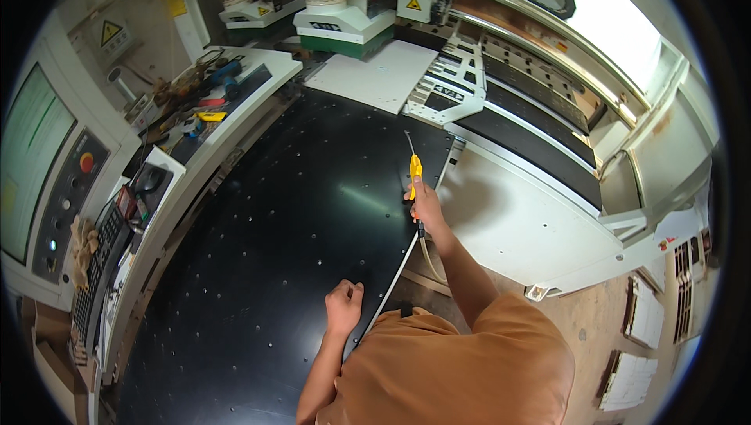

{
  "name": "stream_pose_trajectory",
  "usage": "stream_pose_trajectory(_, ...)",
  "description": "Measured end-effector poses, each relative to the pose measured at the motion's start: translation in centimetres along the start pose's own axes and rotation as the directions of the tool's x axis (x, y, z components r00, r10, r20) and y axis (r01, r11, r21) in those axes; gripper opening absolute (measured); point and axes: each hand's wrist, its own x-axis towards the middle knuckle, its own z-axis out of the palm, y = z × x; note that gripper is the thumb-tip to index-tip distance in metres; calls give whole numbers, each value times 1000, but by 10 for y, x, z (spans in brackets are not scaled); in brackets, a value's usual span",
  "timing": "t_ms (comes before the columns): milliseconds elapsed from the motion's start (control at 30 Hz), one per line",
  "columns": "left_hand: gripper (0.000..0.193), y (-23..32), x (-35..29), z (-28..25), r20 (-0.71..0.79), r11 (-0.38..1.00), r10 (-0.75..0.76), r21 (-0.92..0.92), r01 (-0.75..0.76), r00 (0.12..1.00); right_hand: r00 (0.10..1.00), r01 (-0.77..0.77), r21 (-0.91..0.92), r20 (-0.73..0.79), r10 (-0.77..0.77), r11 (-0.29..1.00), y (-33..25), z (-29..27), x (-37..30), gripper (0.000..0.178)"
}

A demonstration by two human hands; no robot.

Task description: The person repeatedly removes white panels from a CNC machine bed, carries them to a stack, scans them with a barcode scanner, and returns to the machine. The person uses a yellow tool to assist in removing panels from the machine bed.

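Nozzle [408,143] away from right hand [423,204]

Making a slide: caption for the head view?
Right hand holds yellow air gun over black table; left hand rests there.

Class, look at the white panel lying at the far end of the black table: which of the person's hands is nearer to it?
Right. The right hand, gripping a yellow air gun, is just short of the white panel; the left hand rests fisted much farther back.

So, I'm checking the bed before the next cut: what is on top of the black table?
On the black table: the left hand, fisted, and a white panel at the far end. The right hand aims a yellow air gun over its edge.
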Motion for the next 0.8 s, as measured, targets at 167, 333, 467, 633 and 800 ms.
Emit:
stream_pose_trajectory(167, 29, -7, 3, -11, -139, 998, -60, -30, 57, 988, 998, 41, -134, -48, -48, 990, 9, 23, 13, 57)
stream_pose_trajectory(333, 29, -23, 7, -48, -395, 982, -188, -71, 174, 899, 965, 11, -28, 263, -3, 1000, -3, 33, 1, 62)
stream_pose_trajectory(467, 29, -40, 6, -91, -617, 958, -271, -102, 266, 738, 680, -146, -263, 673, 290, 954, -15, 52, -51, 71)
stream_pose_trajectory(633, 32, -59, -2, -134, -782, 934, -330, -186, 307, 530, 327, -90, -427, 840, 432, 900, -10, 87, -119, 65)
stream_pose_trajectory(800, 35, -66, -5, -141, -769, 937, -327, -188, 295, 549, 55, 89, -374, 927, 371, 923, -10, 104, -149, 62)
